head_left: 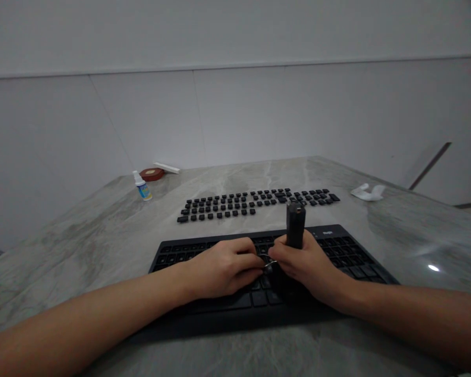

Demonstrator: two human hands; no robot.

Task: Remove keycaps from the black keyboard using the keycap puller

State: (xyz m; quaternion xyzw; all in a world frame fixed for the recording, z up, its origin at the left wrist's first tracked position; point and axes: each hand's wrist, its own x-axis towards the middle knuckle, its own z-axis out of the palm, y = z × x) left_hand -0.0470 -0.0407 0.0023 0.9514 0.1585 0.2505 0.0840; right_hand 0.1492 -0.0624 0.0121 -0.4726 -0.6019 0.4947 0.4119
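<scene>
A black keyboard [204, 327] lies in front of me on the table, many of its keys covered by my hands. Upright in the fist of my right hand [308, 264] is a keycap puller [295, 225] with a thick black handle. Its thin wire loops [270, 260] stick out to the left, low over the keys. My left hand [227, 264] is closed, its fingertips pinched together at the end of the wire. What lies between those fingertips is too small to make out.
Behind the keyboard, many loose black keycaps [220, 214] lie in rows on the marbled table [121, 251]. Farther left stand a small spray bottle [143, 187], a reddish-brown round object [152, 174] and a white strip [167, 168]. A crumpled white wrapper [368, 192] sits at right, before the wall.
</scene>
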